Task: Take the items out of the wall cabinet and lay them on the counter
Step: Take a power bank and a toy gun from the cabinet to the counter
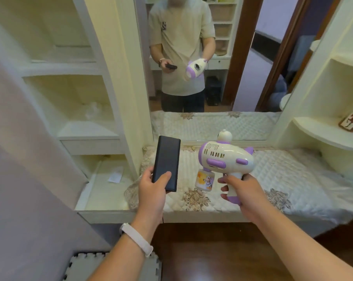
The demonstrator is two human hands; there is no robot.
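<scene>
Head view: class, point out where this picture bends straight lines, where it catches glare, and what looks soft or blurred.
Head view: wide-angle distortion bows the shelf unit and the mirror edges; glare sits on the wooden floor; the left hand with the black case and the right hand with the toy bubble gun are sharp; the reflection is softer.

A home bedroom: cream dressing table [212,217] with mirror [191,57], quilted cover [283,175], built-in shelves [86,130]
</scene>
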